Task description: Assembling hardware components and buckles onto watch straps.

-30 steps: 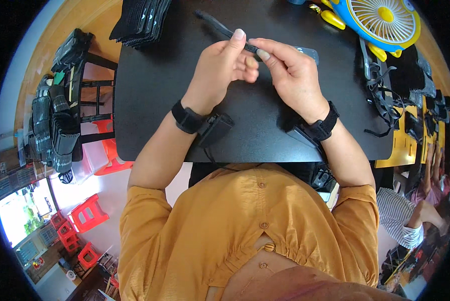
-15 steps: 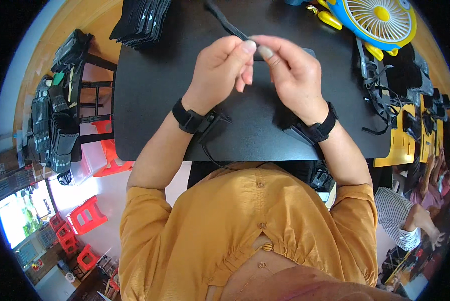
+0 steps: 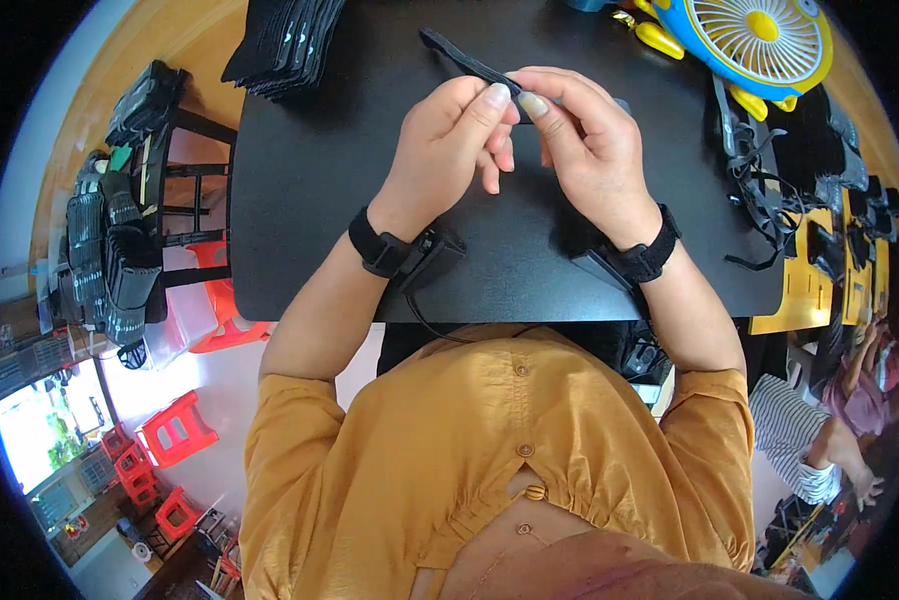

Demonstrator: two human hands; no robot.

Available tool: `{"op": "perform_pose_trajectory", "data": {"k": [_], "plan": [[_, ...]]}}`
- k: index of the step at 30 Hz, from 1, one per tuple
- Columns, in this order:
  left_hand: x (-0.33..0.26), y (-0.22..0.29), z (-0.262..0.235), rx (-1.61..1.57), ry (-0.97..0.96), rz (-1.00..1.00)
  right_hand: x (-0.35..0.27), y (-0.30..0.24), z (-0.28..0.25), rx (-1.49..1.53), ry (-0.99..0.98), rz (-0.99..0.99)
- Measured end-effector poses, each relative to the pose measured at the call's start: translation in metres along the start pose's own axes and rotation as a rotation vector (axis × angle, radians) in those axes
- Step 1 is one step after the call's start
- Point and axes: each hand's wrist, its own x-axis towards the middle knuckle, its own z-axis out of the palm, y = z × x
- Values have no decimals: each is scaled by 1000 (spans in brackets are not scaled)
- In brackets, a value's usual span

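The person holds a black strap (image 3: 469,65) above the black counter (image 3: 309,200), both hands raised just over its far half. The left hand (image 3: 449,140) pinches the strap between thumb and forefinger; the right hand (image 3: 589,140) meets it fingertip to fingertip, its grip pressed together on the same short stretch. The strap's free end trails up and left, touching or nearly touching the counter; which cannot be told.

The likely trouble is a slip: the pinch is small and at the tips, so a tug could pull the strap free. It is black on black, so it would be hard to spot once dropped. The fan (image 3: 759,40) and the tangle of straps (image 3: 759,190) lie near the right hand, and a wide sweep could snag them.
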Motion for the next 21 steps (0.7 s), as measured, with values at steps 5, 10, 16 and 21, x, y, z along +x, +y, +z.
{"op": "perform_pose_trajectory", "data": {"k": [5,10,16,21], "plan": [[-1,0,-6,7,-7,-28,0,-4,3,-36,-40,-81],[-1,-6,-6,3,-43,75,-2,-4,3,3,-37,-38],[-4,-5,-7,91,-94,168,-4,-7,4,101,-22,50],[-5,-6,-8,28,-81,181,-5,-13,2,292,-38,209]]}}
